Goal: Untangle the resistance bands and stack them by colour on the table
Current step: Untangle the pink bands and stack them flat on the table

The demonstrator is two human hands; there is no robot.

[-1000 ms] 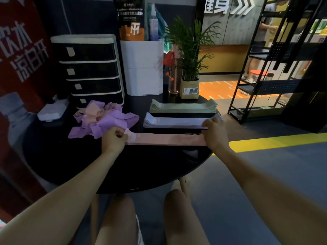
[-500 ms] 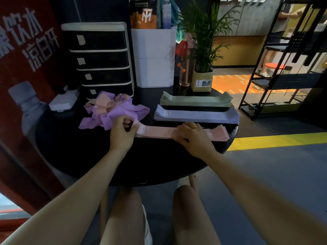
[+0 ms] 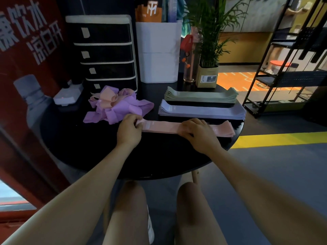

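1. Left part of the round table (image 3: 159, 160): a tangled heap (image 3: 115, 108) of purple and peach bands, loops knotted through each other, just in front of the drawer unit (image 3: 104, 53).
2. Left hand (image 3: 130, 130): fingers curled, pinching the left end of the pink band (image 3: 166, 127) beside the heap.
3. Pink band lies flat along the near edge, stretching toward the right edge.
4. Right hand (image 3: 198, 132): fingers bent, resting on the band's middle; whether it grips or only presses, cannot tell.
5. Behind it: lilac stack (image 3: 203, 111), then green stack (image 3: 201, 96), both tidy.
6. Judgement: bands look light, soft, floppy and stretchy; best held at the ends and smoothed flat.
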